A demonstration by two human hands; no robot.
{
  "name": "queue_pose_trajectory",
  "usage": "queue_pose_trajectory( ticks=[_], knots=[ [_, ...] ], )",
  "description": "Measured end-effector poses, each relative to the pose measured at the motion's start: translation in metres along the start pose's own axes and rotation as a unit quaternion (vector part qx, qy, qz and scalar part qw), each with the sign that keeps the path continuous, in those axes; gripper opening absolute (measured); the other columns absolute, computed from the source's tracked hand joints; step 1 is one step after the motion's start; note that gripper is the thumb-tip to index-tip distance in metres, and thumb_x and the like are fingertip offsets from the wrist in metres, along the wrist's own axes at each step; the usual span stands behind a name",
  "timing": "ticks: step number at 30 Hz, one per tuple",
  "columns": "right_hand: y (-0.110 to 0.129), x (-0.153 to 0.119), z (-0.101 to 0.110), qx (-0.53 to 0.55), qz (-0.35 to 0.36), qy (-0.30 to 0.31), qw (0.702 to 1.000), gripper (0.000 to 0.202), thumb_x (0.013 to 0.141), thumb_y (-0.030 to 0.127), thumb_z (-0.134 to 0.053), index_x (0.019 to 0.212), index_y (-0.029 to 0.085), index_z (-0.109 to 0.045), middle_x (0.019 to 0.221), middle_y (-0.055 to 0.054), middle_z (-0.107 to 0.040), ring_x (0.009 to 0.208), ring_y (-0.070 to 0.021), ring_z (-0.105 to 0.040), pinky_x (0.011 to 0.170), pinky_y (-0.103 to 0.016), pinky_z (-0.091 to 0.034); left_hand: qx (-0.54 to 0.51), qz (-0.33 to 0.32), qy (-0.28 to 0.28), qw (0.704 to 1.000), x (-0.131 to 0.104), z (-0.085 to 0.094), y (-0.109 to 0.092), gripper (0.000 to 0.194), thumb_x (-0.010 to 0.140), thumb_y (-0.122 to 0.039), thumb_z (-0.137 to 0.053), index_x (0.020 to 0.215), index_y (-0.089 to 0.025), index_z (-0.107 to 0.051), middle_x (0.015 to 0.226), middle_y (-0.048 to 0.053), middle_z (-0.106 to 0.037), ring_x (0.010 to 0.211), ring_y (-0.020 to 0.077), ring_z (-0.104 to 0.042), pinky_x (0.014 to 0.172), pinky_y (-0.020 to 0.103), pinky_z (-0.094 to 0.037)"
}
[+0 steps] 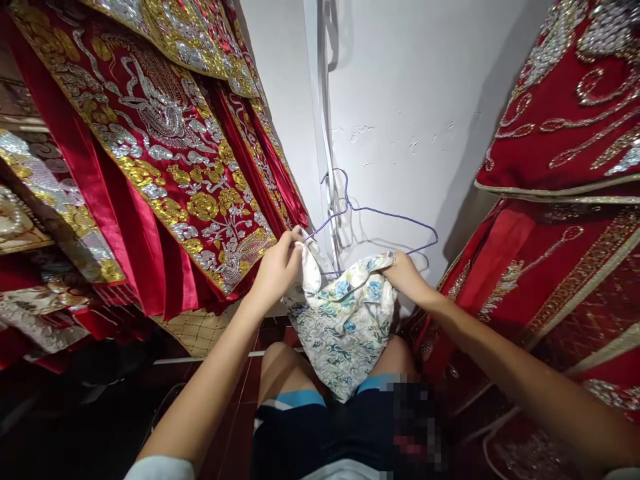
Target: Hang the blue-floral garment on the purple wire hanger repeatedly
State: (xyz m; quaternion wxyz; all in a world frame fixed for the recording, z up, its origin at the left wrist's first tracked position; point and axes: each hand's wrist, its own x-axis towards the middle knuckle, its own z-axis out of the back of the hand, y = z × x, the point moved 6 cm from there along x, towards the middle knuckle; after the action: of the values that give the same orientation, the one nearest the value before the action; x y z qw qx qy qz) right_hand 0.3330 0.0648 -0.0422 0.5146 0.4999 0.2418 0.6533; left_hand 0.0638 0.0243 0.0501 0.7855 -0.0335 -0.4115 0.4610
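Note:
A white garment with a blue and green floral print (345, 327) hangs down between my two hands, over my lap. My left hand (281, 263) pinches its white collar edge near the hanger's left arm. At the garment's upper right edge, my right hand (403, 277) is closed on the cloth. A purple wire hanger (395, 215) has its hook up beside a white vertical strip on the wall, and its lower part passes behind the cloth. Whether the hook hangs on anything, I cannot tell.
Red garments with gold and silver embroidery (200, 167) hang on the left. More red beaded garments (560, 153) hang close on the right, beside my right forearm. A white wall (400, 87) stands ahead, with a narrow vertical strip (315, 80).

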Motion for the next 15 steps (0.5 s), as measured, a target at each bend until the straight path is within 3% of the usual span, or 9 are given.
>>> queue_pose_trajectory(
  ticks=[4,6,8,10,12,14,15],
  knots=[
    [0.010,-0.013,-0.002,0.002,0.036,0.023,0.999,0.020,0.073,0.024,-0.049,0.075,0.016,-0.067,0.067,-0.003,-0.065,0.065,-0.0182,-0.057,0.060,-0.028,-0.042,0.038,-0.009,-0.015,0.999,0.025,-0.019,-0.004,0.024,0.096,-0.029,-0.050,0.117,-0.020,-0.055,0.110,0.012,-0.070,0.097,0.0258,-0.066,0.086,0.041,-0.049],
    [0.013,-0.014,0.017,-0.016,0.059,-0.038,0.997,0.036,0.070,0.021,-0.053,0.103,0.017,-0.067,0.073,-0.002,-0.067,0.068,-0.0196,-0.060,0.063,-0.028,-0.044,0.050,0.001,-0.031,0.998,0.026,-0.021,0.004,0.028,0.098,-0.030,-0.047,0.123,-0.020,-0.054,0.104,0.010,-0.071,0.091,0.0249,-0.065,0.081,0.039,-0.049],
    [0.011,-0.013,0.045,-0.037,0.067,-0.129,0.989,0.069,0.067,0.018,-0.059,0.135,0.015,-0.050,0.076,-0.003,-0.069,0.071,-0.0211,-0.063,0.066,-0.029,-0.047,0.065,-0.015,-0.047,0.997,0.024,-0.019,0.011,0.028,0.099,-0.030,-0.043,0.121,-0.021,-0.057,0.105,0.010,-0.071,0.095,0.0254,-0.064,0.084,0.039,-0.048],
    [0.006,-0.008,0.069,-0.067,0.065,-0.186,0.978,0.084,0.066,0.019,-0.061,0.147,0.012,-0.038,0.080,-0.005,-0.071,0.072,-0.0223,-0.064,0.069,-0.032,-0.048,0.082,-0.033,-0.054,0.995,0.022,-0.016,0.015,0.026,0.099,-0.028,-0.041,0.112,-0.020,-0.062,0.104,0.009,-0.070,0.098,0.0257,-0.063,0.086,0.038,-0.047],
    [0.004,-0.002,0.084,-0.104,0.070,-0.185,0.975,0.070,0.067,0.020,-0.060,0.136,0.011,-0.054,0.086,-0.009,-0.073,0.075,-0.0234,-0.065,0.071,-0.033,-0.049,0.095,-0.033,-0.050,0.994,0.023,-0.014,0.018,0.025,0.098,-0.027,-0.041,0.103,-0.019,-0.063,0.099,0.010,-0.068,0.095,0.0260,-0.062,0.084,0.038,-0.047],
    [0.006,0.003,0.092,-0.131,0.077,-0.147,0.977,0.039,0.069,0.022,-0.057,0.103,0.014,-0.073,0.084,-0.009,-0.074,0.077,-0.0241,-0.066,0.070,-0.032,-0.048,0.110,-0.020,-0.045,0.993,0.026,-0.012,0.019,0.025,0.098,-0.028,-0.040,0.098,-0.018,-0.064,0.098,0.011,-0.064,0.092,0.0264,-0.061,0.081,0.038,-0.047],
    [0.009,0.004,0.094,-0.135,0.078,-0.126,0.980,0.026,0.070,0.024,-0.056,0.086,0.015,-0.074,0.077,-0.007,-0.073,0.074,-0.0238,-0.065,0.067,-0.031,-0.047,0.112,-0.014,-0.050,0.992,0.027,-0.008,0.020,0.025,0.098,-0.029,-0.040,0.097,-0.019,-0.063,0.101,0.011,-0.062,0.093,0.0266,-0.061,0.081,0.038,-0.047]
  ],
)
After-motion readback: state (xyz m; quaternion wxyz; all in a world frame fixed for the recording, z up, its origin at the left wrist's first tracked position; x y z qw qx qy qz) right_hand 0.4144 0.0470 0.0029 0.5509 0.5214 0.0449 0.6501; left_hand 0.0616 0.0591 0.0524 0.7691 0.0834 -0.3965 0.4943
